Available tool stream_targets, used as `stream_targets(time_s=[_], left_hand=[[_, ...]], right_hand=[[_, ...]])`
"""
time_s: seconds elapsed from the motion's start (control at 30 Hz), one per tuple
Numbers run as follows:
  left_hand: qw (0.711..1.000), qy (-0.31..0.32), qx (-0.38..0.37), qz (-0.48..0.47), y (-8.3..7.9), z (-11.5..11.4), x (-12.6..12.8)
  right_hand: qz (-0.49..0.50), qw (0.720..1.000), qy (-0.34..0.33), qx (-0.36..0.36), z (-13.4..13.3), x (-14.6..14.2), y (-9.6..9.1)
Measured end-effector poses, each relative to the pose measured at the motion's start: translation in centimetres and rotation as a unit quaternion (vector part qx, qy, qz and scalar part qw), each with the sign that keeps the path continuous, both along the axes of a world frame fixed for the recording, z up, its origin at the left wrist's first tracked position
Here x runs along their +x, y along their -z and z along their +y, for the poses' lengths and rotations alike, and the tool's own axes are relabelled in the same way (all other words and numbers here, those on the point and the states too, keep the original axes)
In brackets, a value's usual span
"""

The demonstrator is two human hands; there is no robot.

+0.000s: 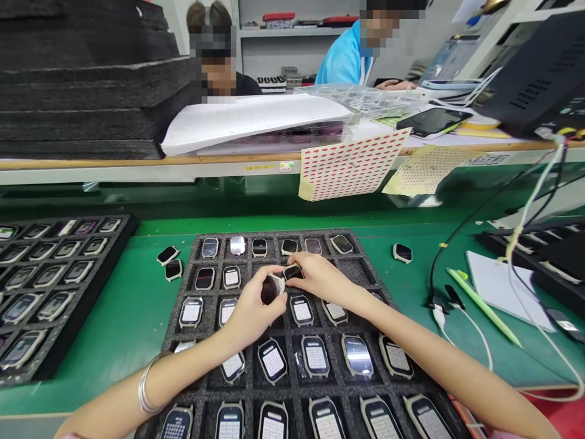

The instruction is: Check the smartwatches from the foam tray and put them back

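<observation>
My left hand (256,303) pinches a smartwatch case without a strap (271,289), its dark face tilted sideways. Right beside it, my right hand (317,275) has its fingers closed on a second dark-faced smartwatch (292,273), over the tray's second row. Below both hands lies a black foam tray (269,390) with square compartments, most with one watch each. Several watches there show lit white screens, such as the lit watch (301,310) just under my right hand. Others in the back row, like the dark watch (259,247), have dark screens. My forearms hide some compartments.
Two loose watches (173,269) lie left of the tray, one watch (403,253) to the right. Another filled tray (59,268) stands at left. Cables (461,305), a green pen (484,308) and white paper (507,286) lie at right. Two people sit beyond the shelf (228,164).
</observation>
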State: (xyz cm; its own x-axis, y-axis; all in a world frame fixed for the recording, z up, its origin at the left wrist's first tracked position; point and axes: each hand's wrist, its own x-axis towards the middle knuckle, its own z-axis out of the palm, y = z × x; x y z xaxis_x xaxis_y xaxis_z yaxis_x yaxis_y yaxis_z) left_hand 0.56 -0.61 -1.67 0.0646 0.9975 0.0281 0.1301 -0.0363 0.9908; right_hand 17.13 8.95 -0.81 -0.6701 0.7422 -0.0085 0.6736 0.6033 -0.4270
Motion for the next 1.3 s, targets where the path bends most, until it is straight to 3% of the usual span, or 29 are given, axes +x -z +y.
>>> stream_targets(time_s=[0.2,0.27,0.37,0.47,0.63,0.7,0.87,1.07,1.17,1.3], left_hand=[[0.995,-0.006,0.022,0.096,-0.5,-0.2,-1.2],[0.992,-0.025,0.044,0.118,-0.3,-0.2,-1.1],[0.985,-0.056,0.089,0.134,0.3,-0.1,-0.8],[0.984,-0.058,0.105,0.13,0.6,0.0,-0.7],[0.99,-0.057,0.076,0.101,0.7,0.1,-0.9],[0.991,-0.06,0.076,0.089,1.0,0.3,-0.9],[0.995,-0.059,0.068,0.052,1.6,0.5,-0.8],[0.995,-0.058,0.061,0.049,1.0,0.4,-0.7],[0.996,-0.056,0.055,0.043,0.6,0.3,-0.7],[0.995,-0.059,0.06,0.048,0.1,-0.1,-0.7]], right_hand=[[0.135,0.987,-0.032,-0.076,0.7,0.2,-1.0],[0.252,0.955,-0.025,-0.153,0.4,0.5,-1.6],[0.405,0.875,0.025,-0.265,-0.2,0.8,-2.2],[0.44,0.844,0.062,-0.302,-0.6,1.1,-2.5],[0.488,0.775,0.014,-0.402,-1.1,1.6,-2.5],[0.489,0.768,-0.005,-0.414,-1.4,1.7,-2.4],[0.468,0.79,-0.032,-0.395,-1.7,2.2,-2.3],[0.46,0.793,-0.02,-0.4,-2.1,2.6,-2.6],[0.469,0.77,-0.017,-0.432,-2.5,2.6,-3.1],[0.486,0.707,-0.044,-0.511,-2.8,2.3,-3.2]])
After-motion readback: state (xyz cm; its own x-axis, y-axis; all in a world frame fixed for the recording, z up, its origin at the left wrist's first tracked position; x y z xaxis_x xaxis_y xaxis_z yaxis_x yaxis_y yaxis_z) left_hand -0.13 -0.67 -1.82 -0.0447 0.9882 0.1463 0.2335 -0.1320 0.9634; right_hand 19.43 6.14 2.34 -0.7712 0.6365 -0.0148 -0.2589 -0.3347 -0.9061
